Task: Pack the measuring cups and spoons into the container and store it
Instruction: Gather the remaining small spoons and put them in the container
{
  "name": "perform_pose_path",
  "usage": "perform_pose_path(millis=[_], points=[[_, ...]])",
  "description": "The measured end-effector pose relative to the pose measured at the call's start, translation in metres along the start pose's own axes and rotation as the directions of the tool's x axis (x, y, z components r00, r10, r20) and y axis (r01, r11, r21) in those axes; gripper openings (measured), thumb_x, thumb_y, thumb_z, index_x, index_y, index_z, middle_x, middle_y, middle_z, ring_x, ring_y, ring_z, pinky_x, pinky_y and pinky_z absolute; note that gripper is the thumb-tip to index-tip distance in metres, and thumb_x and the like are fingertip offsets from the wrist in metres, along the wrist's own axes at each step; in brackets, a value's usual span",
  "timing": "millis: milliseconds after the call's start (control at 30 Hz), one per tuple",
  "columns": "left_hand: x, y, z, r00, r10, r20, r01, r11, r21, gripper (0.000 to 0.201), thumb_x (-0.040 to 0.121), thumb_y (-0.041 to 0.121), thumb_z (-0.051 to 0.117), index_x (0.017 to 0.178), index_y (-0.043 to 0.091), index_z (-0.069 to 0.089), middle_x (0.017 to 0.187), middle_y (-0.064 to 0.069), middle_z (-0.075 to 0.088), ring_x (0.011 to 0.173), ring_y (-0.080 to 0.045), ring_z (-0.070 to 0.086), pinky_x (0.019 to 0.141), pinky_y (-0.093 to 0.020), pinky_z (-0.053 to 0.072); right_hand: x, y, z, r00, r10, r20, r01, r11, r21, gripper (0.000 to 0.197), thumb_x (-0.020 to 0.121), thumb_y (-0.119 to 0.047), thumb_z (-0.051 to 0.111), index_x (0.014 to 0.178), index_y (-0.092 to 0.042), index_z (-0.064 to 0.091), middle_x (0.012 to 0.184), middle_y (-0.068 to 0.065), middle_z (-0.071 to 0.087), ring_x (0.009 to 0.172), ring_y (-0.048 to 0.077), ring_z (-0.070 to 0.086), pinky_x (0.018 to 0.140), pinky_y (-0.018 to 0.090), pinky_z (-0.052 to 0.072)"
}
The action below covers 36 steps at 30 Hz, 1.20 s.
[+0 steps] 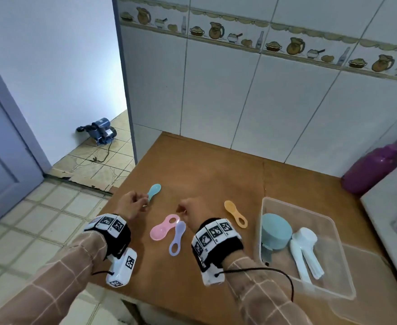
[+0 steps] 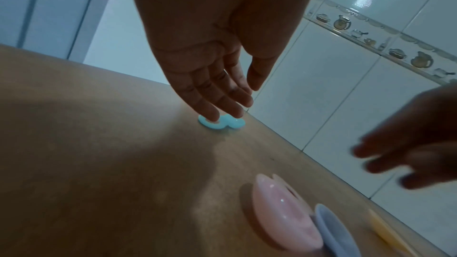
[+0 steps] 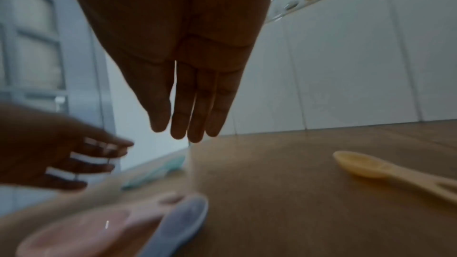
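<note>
Four loose measuring spoons lie on our brown table (image 1: 216, 165): a teal spoon (image 1: 154, 190), a pink spoon (image 1: 163, 227), a lavender spoon (image 1: 177, 238) partly over the pink one, and an orange spoon (image 1: 235, 213). Our left hand (image 1: 131, 204) rests straight fingertips (image 2: 210, 114) on the teal spoon's handle, not gripping. Our right hand (image 1: 192, 213) hovers with fingers extended, holding nothing. To the right, the clear container (image 1: 333, 221) holds a teal cup (image 1: 276, 232) and white cups (image 1: 304, 242).

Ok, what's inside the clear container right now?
Inside the clear container: a teal measuring cup and nested white measuring cups. The teal cup hides part of the floor beneath it, so anything under it can't be seen.
</note>
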<state>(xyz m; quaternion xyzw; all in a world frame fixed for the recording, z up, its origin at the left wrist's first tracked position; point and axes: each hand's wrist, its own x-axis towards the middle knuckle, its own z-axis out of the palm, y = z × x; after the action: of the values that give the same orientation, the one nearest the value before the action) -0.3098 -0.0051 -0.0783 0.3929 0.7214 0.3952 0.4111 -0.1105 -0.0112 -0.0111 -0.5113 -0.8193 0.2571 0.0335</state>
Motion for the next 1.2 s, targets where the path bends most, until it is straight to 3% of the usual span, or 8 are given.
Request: perform_pose_path(millis=[100, 233, 467, 700, 800, 900, 1067, 1200], points=[[-0.003, -0.002, -0.004, 1.000, -0.004, -0.021, 0.005, 1.000, 0.022, 0.014, 0.090, 0.010, 0.057, 0.077, 0.012, 0.052, 0.094, -0.009, 0.063, 0.072, -0.019, 0.062, 0.050, -0.021, 0.045, 0.023, -0.011, 0.028, 0.989, -0.034, 0.144, 0.053, 0.990, -0.128, 0.039, 0.092, 0.001, 0.045, 0.128, -0.003, 0.056, 0.126, 0.022, 0.059, 0.119, 0.033, 0.055, 0.096, 0.031, 0.038], [-0.006, -0.006, -0.006, 0.999, -0.032, -0.004, 0.032, 0.999, -0.028, 0.014, 0.092, 0.009, 0.055, 0.078, 0.011, 0.051, 0.081, -0.006, 0.060, 0.062, -0.015, 0.054, 0.037, -0.009, 0.042, 0.038, -0.006, 0.052, 0.973, -0.005, 0.231, 0.077, 0.949, -0.305, 0.033, 0.091, -0.004, 0.044, 0.121, -0.002, 0.057, 0.126, 0.022, 0.055, 0.119, 0.038, 0.053, 0.096, 0.041, 0.042], [-0.003, -0.016, -0.007, 0.997, -0.079, -0.003, 0.078, 0.995, -0.062, 0.008, 0.092, 0.007, 0.053, 0.085, 0.009, 0.056, 0.076, -0.009, 0.061, 0.058, -0.015, 0.053, 0.045, -0.017, 0.045, 0.043, 0.004, 0.051, 0.996, -0.047, 0.070, 0.070, 0.919, -0.388, 0.029, 0.090, -0.001, 0.045, 0.116, -0.001, 0.059, 0.119, 0.022, 0.059, 0.113, 0.035, 0.054, 0.088, 0.040, 0.043], [-0.007, -0.008, 0.013, 0.998, -0.053, 0.038, 0.057, 0.991, -0.119, 0.012, 0.094, 0.015, 0.052, 0.085, 0.009, 0.058, 0.077, -0.009, 0.061, 0.062, -0.017, 0.056, 0.052, -0.024, 0.047, 0.049, 0.024, 0.039, 0.990, 0.069, -0.122, -0.058, 0.994, 0.094, 0.006, 0.079, -0.003, 0.062, 0.080, -0.008, 0.061, 0.085, 0.015, 0.066, 0.079, 0.025, 0.060, 0.070, 0.033, 0.049], [-0.013, 0.005, 0.029, 0.990, -0.046, 0.135, 0.076, 0.971, -0.228, 0.021, 0.096, 0.023, 0.050, 0.092, 0.005, 0.059, 0.074, -0.007, 0.059, 0.058, -0.016, 0.054, 0.048, -0.021, 0.044, 0.049, 0.031, 0.034, 0.954, 0.224, -0.198, -0.112, 0.881, 0.460, 0.033, 0.077, -0.004, 0.071, 0.061, -0.022, 0.048, 0.063, 0.002, 0.056, 0.064, 0.022, 0.056, 0.060, 0.029, 0.049], [-0.019, 0.016, 0.045, 0.967, -0.015, 0.254, 0.067, 0.979, -0.195, 0.026, 0.093, 0.033, 0.053, 0.085, 0.011, 0.064, 0.079, -0.007, 0.065, 0.068, -0.019, 0.059, 0.066, -0.031, 0.052, 0.045, 0.032, 0.031, 0.951, 0.265, -0.159, -0.083, 0.714, 0.695, 0.029, 0.079, -0.001, 0.071, 0.065, -0.018, 0.053, 0.063, 0.005, 0.058, 0.050, 0.017, 0.059, 0.048, 0.023, 0.054], [-0.023, 0.022, 0.058, 0.961, 0.052, 0.273, -0.016, 0.991, -0.131, 0.022, 0.094, 0.023, 0.052, 0.078, 0.010, 0.058, 0.079, -0.011, 0.062, 0.068, -0.018, 0.060, 0.061, -0.026, 0.056, 0.038, 0.035, 0.037, 0.952, 0.278, -0.129, -0.081, 0.634, 0.769, 0.021, 0.084, 0.003, 0.063, 0.070, -0.011, 0.055, 0.066, 0.011, 0.059, 0.051, 0.015, 0.061, 0.047, 0.020, 0.054], [-0.020, 0.015, 0.057, 0.977, 0.046, 0.210, -0.037, 0.998, -0.048, 0.024, 0.092, 0.022, 0.056, 0.081, 0.002, 0.059, 0.082, -0.018, 0.063, 0.072, -0.029, 0.062, 0.077, -0.047, 0.058, 0.033, 0.042, 0.039, 0.939, 0.327, -0.107, -0.149, 0.666, 0.731, 0.019, 0.089, -0.003, 0.058, 0.072, -0.011, 0.055, 0.062, 0.010, 0.056, 0.048, 0.018, 0.055, 0.049, 0.026, 0.050]])
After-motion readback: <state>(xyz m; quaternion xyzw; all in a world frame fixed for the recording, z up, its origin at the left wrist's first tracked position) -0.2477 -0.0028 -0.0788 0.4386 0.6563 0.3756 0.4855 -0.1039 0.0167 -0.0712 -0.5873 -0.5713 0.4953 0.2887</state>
